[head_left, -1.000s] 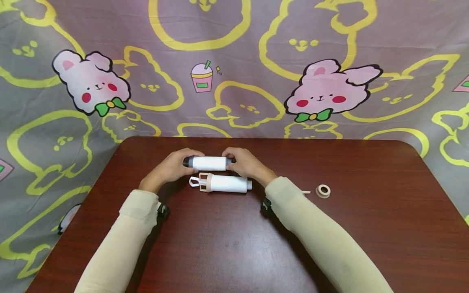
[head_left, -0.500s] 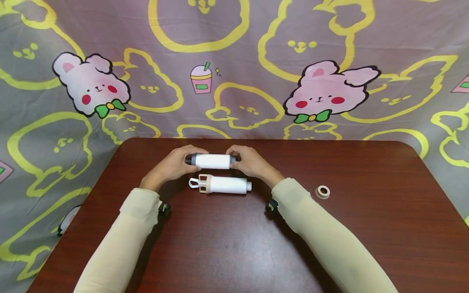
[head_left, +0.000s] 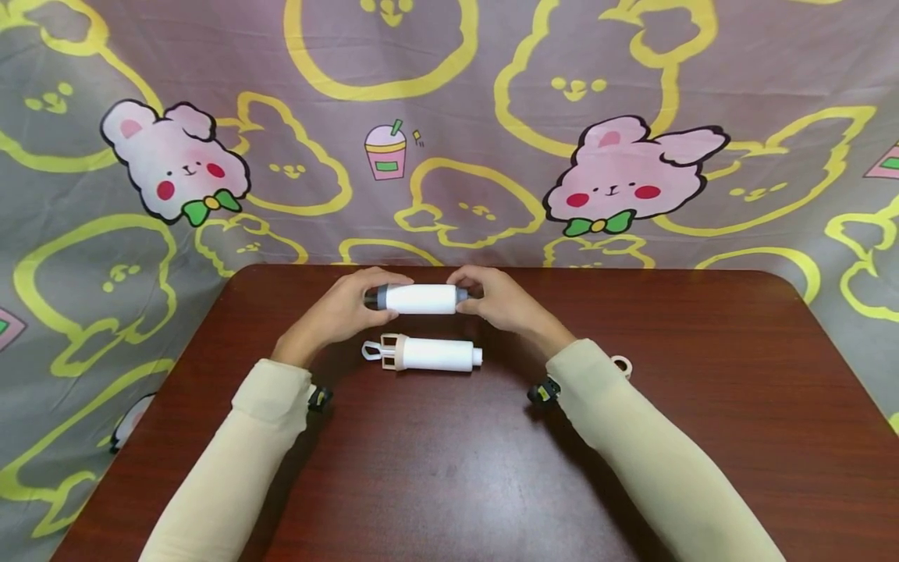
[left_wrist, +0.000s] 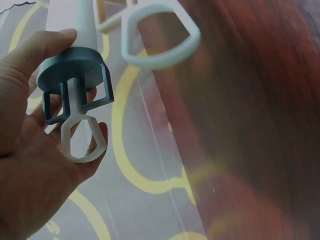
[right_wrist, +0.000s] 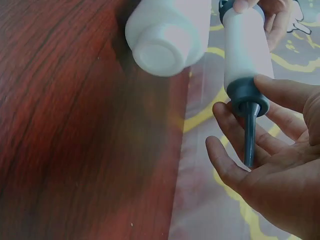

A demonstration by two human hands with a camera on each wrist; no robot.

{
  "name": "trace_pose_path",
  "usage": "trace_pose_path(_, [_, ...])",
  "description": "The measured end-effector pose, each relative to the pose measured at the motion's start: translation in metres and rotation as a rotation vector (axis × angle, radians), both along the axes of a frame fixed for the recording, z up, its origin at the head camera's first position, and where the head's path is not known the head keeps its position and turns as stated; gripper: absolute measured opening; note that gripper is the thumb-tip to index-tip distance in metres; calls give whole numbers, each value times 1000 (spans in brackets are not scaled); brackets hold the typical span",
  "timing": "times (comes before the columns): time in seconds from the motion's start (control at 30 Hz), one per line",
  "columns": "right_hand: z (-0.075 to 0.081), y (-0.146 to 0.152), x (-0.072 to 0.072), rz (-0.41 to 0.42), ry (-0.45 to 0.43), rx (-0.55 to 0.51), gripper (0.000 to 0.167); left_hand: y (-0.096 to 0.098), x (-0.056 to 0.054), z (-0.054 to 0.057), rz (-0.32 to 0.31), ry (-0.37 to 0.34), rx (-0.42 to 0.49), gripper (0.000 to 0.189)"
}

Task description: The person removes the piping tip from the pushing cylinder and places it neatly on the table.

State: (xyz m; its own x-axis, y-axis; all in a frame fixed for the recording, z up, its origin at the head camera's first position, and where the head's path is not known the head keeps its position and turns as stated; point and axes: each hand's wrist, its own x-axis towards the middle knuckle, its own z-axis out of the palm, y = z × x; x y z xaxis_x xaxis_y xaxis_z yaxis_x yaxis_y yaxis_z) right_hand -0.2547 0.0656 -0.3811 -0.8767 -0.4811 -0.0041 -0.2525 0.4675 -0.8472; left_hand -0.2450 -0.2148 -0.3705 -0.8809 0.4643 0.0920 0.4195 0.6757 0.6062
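Your left grip [head_left: 344, 304] and right grip [head_left: 504, 300] hold the grey-capped tube [head_left: 421, 299] by its ends, upper centre of the head view, likely to steady it; whether it clears the tabletop [head_left: 421, 453] is unclear.

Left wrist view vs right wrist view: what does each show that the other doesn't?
Left only: the white loop handle of the held white cylinder with dark grey collars; a second white loop handle, blurred.
Right only: the dark grey tapered nozzle, the blunt white tip of another white cylinder, the right hand.
Both: the held cylinder, left hand, reddish-brown table, grey cloth with yellow outlines.
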Motion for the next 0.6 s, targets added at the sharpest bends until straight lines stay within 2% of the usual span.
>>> trace_pose_path(0.37, [9, 25, 8, -9, -16, -42, 33, 22, 7, 10, -29, 57, -16, 50])
trace_pose_path(0.6, [13, 42, 15, -16, 26, -31, 33, 33, 10, 15, -62, 107, -70, 50])
